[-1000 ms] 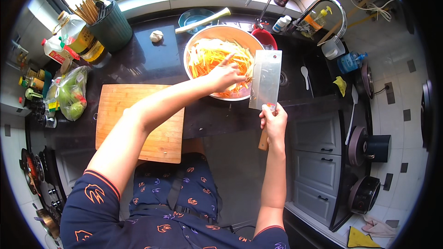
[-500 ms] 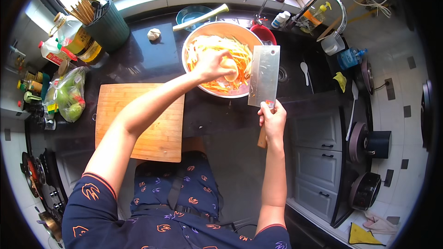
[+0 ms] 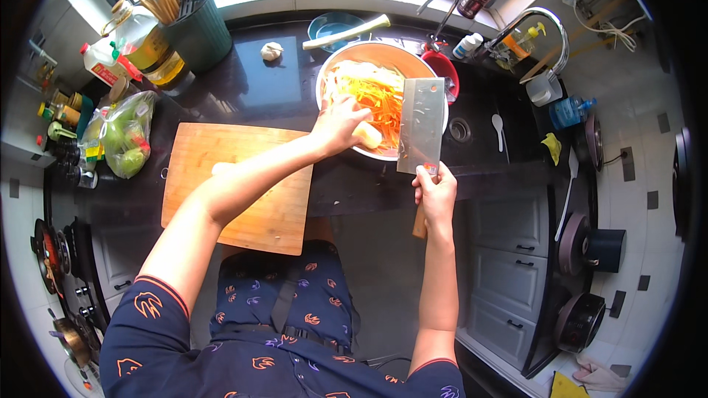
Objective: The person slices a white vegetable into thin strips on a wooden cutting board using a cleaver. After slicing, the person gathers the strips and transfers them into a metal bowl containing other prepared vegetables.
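Looking down on a dark, glossy stone kitchen counter (image 3: 251, 88) running under a bright window, with grey drawer fronts (image 3: 509, 280) below at the right and a tiled floor beyond. Standing at the back left: a dark green ribbed holder full of wooden chopsticks (image 3: 193, 26), oil bottles (image 3: 140, 48) beside it, and a clear plastic bag of green vegetables (image 3: 125, 136) near the counter's left end. Lying bare at the counter's front edge: a rectangular pale wooden cutting board (image 3: 236, 184). Farther back: a small garlic bulb (image 3: 271, 51), and a pale green leek stalk (image 3: 346, 31) across a blue plate (image 3: 328, 26). Curving over the sink area at the back right: two chrome taps (image 3: 542, 26).

Sitting right of the board: a wide round metal bowl (image 3: 369, 55) heaped with shredded orange carrot and pale vegetable strips (image 3: 372, 92). Reaching across the board into the bowl's near side: left hand (image 3: 338, 124), fingers curled loosely about a pale yellowish chunk (image 3: 369, 135) resting at the fingertips against the shreds. Clamped tight around a brown wooden handle just in front of the counter: right hand (image 3: 436, 195), holding a broad rectangular steel cleaver (image 3: 422, 127) upright, flat blade facing up, overlapping the bowl's right rim and just beside the left hand's chunk.
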A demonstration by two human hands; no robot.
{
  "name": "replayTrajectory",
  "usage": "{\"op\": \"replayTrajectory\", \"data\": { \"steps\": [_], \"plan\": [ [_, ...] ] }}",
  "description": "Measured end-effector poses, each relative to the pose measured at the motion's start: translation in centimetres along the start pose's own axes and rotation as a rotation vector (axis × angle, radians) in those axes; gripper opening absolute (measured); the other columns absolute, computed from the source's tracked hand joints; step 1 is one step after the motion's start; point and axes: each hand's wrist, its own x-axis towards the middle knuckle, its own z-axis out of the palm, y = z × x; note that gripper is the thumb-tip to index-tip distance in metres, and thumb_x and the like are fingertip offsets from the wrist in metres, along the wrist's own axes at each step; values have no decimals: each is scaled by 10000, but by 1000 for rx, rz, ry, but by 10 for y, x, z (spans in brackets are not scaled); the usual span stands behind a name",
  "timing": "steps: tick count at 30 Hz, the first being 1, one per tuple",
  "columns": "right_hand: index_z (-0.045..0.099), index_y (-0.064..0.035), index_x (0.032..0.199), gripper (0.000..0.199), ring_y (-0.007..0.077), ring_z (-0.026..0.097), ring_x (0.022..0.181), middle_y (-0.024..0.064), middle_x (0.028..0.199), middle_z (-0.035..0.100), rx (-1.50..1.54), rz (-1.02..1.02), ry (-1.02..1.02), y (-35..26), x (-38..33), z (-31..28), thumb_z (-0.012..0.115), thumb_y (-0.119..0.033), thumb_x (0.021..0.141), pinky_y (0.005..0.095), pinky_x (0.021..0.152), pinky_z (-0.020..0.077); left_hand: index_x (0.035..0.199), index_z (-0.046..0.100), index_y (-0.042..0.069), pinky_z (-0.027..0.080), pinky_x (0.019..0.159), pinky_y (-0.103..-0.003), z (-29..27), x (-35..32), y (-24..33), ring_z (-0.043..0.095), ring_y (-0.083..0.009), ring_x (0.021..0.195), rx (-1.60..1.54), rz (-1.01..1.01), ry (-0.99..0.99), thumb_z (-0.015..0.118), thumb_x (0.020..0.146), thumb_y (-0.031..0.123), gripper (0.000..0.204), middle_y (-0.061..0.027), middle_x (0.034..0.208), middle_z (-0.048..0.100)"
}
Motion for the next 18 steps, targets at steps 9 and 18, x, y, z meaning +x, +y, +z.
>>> {"op": "replayTrajectory", "data": {
  "steps": [9,18],
  "plan": [
    [630,-27,939,113,62,543,484,23,684,630,-14,-17,-24,-15,-12,24,661,-132,966,229,434,432,1177,725,220,177,1206,-609,-57,-37,-33,442,-278,1403,86,-109,250,770,771,95,428,-37,1271,631],
    [622,-27,915,113,53,530,479,15,654,623,-63,21,-323,-12,-89,101,664,-124,956,224,429,405,1094,721,105,460,1030,-439,-111,-227,-126,589,-329,1153,-155,-362,167,760,850,210,268,-120,1165,677]
  ]
}}
